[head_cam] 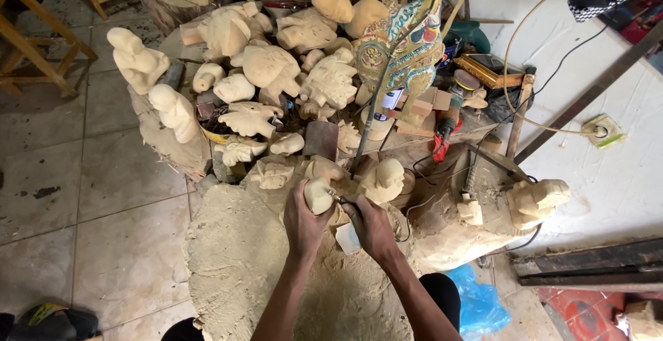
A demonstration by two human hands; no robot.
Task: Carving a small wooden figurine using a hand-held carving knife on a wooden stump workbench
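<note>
Left hand (302, 222) wrapped around a small pale wooden carving (319, 195), rounded and unpainted; grip clamped on it, fingers curled up its left side, thumb toward the tool. Carving is held just above the sawdust-covered surface (235, 258), in front of the person's knees, low centre of view.

Right hand (373, 227) closed around a slim handheld carving tool (341, 201); its tip meets the right side of the carving. Grip is tight on the tool's body. A pale rectangular block (347, 237) shows just under the right hand; cannot tell whether it is part of the tool or a separate piece.

Just past the hands, another unfinished wooden figure (383, 179) stands on the surface, near the right hand but apart from it. Beyond that, a dense heap of unpainted carved figures (276, 72) on a stump-like stand. A painted, multicoloured carved piece (404, 44) leans upright at the heap's right edge. A red-handled power tool (442, 137) lies to its lower right. A larger rough carving (539, 199) sits far right, well apart from the hands. Blue plastic bag (476, 303) beside the right forearm. Tiled floor (83, 196) at left.
</note>
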